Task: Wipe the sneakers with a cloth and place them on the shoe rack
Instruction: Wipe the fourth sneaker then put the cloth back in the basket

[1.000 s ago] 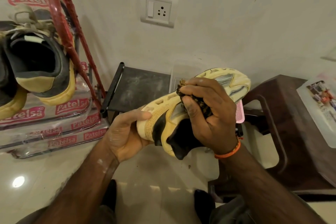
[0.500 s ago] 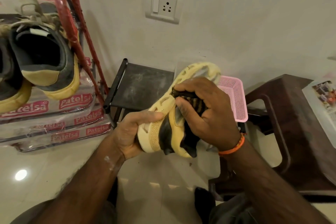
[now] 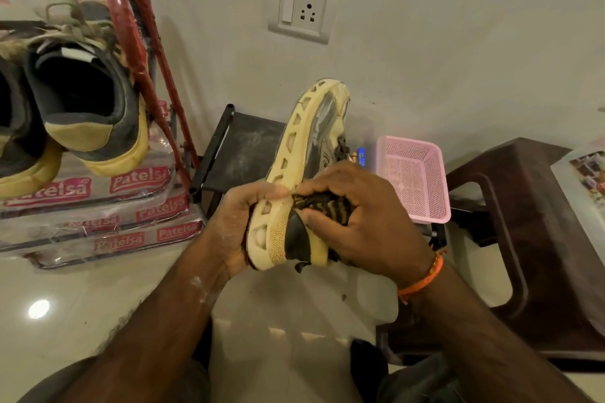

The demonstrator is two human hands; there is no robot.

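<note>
Held sneaker: a yellow sneaker [image 3: 304, 154] stood near the centre of the frame, heel low and toe raised toward the wall, its cream rubber sole with angular cut-outs turned to the left; the heel showed a pebbled yellow panel beside a smooth black one.
Left hand: the left hand [image 3: 234, 226] was curled around the heel and sole edge from the left, thumb lying along the sole.
Right hand: the right hand [image 3: 366, 226] was closed on a dark striped cloth [image 3: 322, 206], bunched and pressed against the shoe's side just above the heel; an orange thread band [image 3: 422, 278] circled the wrist.
Shoe rack: at the upper left of the frame, a red metal shoe rack [image 3: 137, 42] held a grey suede sneaker [image 3: 95, 101] with yellow sole and frayed pale laces, heel toward the camera; part of a second similar shoe showed at the left edge.
Under the rack: flat packs [image 3: 98, 216] in clear plastic wrap, printed "Patelsa" in red, lay stacked.
Basket: a pink perforated plastic basket [image 3: 412, 173], rectangular, sat right of the held sneaker; no contents were visible inside.
Stools: a dusty black square stool [image 3: 248, 144] stood behind the shoe; a dark brown plastic stool [image 3: 537, 222] stood at the right.
Wall: a white switch and socket plate [image 3: 302, 8] was mounted at upper centre.
</note>
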